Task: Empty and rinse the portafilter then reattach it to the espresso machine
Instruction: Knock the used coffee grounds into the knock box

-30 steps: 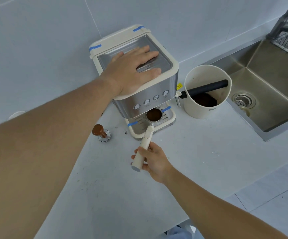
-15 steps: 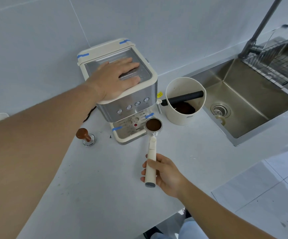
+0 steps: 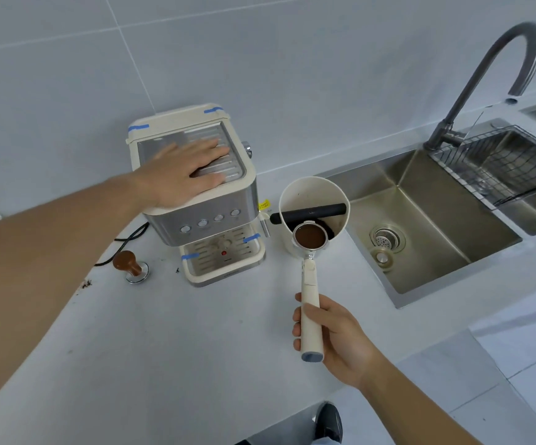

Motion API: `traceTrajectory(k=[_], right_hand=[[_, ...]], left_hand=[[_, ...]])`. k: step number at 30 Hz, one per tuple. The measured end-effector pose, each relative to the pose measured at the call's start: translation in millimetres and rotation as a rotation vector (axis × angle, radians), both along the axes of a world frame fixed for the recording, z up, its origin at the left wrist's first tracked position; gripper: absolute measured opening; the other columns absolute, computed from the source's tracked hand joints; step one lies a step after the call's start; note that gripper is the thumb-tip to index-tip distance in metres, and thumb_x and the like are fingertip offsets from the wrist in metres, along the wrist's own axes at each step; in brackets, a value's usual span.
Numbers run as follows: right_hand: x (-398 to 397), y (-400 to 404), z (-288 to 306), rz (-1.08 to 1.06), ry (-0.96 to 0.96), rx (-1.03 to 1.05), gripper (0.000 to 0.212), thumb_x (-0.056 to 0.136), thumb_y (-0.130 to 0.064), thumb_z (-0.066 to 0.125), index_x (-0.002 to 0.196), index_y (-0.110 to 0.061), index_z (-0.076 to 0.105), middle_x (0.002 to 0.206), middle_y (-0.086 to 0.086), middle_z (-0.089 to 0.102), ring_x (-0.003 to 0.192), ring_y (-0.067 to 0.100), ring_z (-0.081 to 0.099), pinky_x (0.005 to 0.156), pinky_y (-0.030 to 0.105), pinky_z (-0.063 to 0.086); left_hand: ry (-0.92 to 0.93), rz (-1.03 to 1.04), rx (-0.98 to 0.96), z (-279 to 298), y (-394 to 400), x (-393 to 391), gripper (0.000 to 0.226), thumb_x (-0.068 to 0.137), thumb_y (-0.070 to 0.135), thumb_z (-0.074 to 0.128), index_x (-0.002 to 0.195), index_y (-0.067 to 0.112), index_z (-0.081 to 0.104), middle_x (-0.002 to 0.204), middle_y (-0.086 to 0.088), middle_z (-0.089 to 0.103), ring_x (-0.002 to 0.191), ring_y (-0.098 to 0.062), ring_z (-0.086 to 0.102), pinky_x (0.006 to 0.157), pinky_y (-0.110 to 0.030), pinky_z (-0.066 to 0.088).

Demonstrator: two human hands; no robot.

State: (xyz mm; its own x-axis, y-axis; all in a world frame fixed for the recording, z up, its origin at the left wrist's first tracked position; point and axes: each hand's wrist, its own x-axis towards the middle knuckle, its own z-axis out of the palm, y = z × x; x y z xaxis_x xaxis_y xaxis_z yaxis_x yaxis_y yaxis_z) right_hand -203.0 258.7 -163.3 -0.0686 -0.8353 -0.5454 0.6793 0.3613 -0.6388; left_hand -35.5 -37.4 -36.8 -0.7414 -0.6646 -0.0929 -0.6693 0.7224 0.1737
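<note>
Head view: right hand [image 3: 334, 335] grips the portafilter [image 3: 310, 277] by its cream handle, basket level, held just before the knock box [image 3: 314, 194] rim. Left hand [image 3: 183, 175] lies flat and unclenched on the espresso machine [image 3: 202, 200] top. Basket holds a dark spent puck; knock box holds old grounds. Next — invert and strike squarely on the black bar [image 3: 311, 213], basket inside the rim.

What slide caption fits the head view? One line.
Right hand carries full portafilter toward knock box; left hand steadies espresso machine.
</note>
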Motion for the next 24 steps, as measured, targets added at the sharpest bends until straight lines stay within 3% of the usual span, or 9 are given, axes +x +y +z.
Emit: traceTrajectory(k=[5,11,16,24], right_hand=[[-33,-6,13,0.012,0.032,-0.037,0.024,0.097,-0.005,0.052,0.121,-0.004,0.058,0.082,0.014,0.062,0.066,0.024,0.058,0.059,0.038,0.053],[-69,-19,20,0.020,0.083,-0.056,0.025,0.098,-0.005,0.050,0.122,-0.002,0.057,0.081,0.013,0.061,0.064,0.023,0.057,0.056,0.036,0.052],[-96,-36,25,-0.008,0.139,-0.064,0.018,0.097,-0.002,0.051,0.114,-0.003,0.058,0.079,0.011,0.060,0.059,0.020,0.054,0.051,0.032,0.047],[-112,-66,20,-0.043,0.153,-0.018,0.026,0.088,0.008,0.059,0.108,-0.009,0.054,0.084,0.014,0.055,0.055,0.021,0.053,0.044,0.029,0.046]], left_hand=[[0.008,0.053,-0.014,-1,5,-7,0.055,0.099,0.049,0.037,0.152,0.035,0.027,0.165,0.007,0.018,0.151,-0.011,0.010,0.119,-0.045,0.005],[0.067,0.179,-0.015,0,14,-27,0.051,0.093,0.058,0.037,0.140,0.040,0.040,0.151,0.011,0.040,0.143,-0.018,0.032,0.113,-0.056,0.017],[0.070,0.241,-0.005,-2,11,-32,0.058,0.086,0.069,0.032,0.136,0.043,0.042,0.145,0.008,0.046,0.137,-0.018,0.039,0.111,-0.060,0.022],[0.103,0.251,-0.071,-10,14,-31,0.060,0.093,0.061,0.036,0.148,0.037,0.032,0.162,0.006,0.025,0.150,-0.018,0.018,0.121,-0.051,0.007]])
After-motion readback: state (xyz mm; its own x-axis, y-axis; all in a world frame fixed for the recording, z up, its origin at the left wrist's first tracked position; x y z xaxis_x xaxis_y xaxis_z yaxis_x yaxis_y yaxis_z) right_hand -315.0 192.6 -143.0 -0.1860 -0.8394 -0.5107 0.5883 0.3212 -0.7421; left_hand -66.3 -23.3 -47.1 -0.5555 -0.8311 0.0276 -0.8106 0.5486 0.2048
